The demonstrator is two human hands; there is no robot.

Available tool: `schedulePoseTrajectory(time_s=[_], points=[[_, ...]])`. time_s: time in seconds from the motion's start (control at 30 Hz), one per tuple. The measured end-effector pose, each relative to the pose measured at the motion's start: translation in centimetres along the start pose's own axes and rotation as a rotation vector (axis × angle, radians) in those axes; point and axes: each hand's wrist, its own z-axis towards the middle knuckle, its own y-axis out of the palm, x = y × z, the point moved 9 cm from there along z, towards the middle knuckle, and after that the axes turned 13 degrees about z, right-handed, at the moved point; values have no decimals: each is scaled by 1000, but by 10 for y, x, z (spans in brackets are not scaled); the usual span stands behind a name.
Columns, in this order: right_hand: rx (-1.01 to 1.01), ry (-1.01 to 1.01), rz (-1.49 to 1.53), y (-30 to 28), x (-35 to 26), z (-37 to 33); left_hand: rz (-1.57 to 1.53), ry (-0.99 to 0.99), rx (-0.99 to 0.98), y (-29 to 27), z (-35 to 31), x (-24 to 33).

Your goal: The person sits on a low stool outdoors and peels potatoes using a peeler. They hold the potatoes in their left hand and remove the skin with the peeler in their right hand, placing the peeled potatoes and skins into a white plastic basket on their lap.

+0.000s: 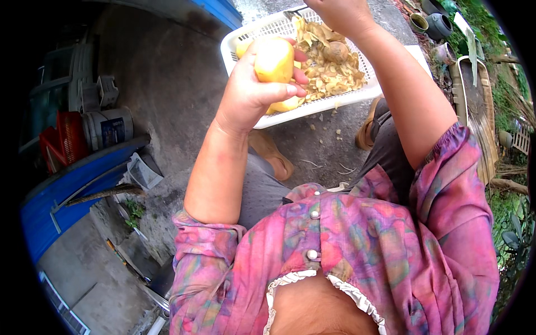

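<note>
My left hand (245, 89) is wrapped round a peeled yellow potato (274, 60), raised above the near left part of a white plastic basket (329, 107). At the top edge of the picture my right hand (341, 15) is closed, its fingers partly cut off. A dark, slim tool that looks like a peeler (291, 13) juts from it over the basket's far rim. Inside the basket, brown and yellow peelings (329, 81) fill the right side, with an unpeeled potato (336, 52) on top. Another peeled potato (286, 105) lies partly hidden beneath my left hand.
The basket sits before my feet, with a brown shoe (365, 129) beside it and scraps on the concrete. Pots (439, 25) and a long planter (474, 100) line the right. At left are a white bucket (114, 127) and a red crate (70, 137).
</note>
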Motion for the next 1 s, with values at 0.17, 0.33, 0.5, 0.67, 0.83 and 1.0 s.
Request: schedulePoseTrajectory(time_s=[0.17, 0.33, 0.5, 0.67, 0.83, 1.0], points=[[-128, 35, 115, 3, -16, -3, -172, -117, -91, -3, -1, -13], [-263, 24, 29, 3, -34, -11, -224, -194, -28, 0, 0, -22], [-210, -345, -107, -3, -86, -32, 91, -179, 142, -21, 1, -29], [-106, -281, -88, 8, -61, -23, 300, -68, 156, -20, -1, -18], [-7, -163, -41, 5, -16, -5, 319, -56, 185, -15, -3, -4], [-202, -344, -39, 6, -84, -30, 296, -134, 167, -28, 1, -20]])
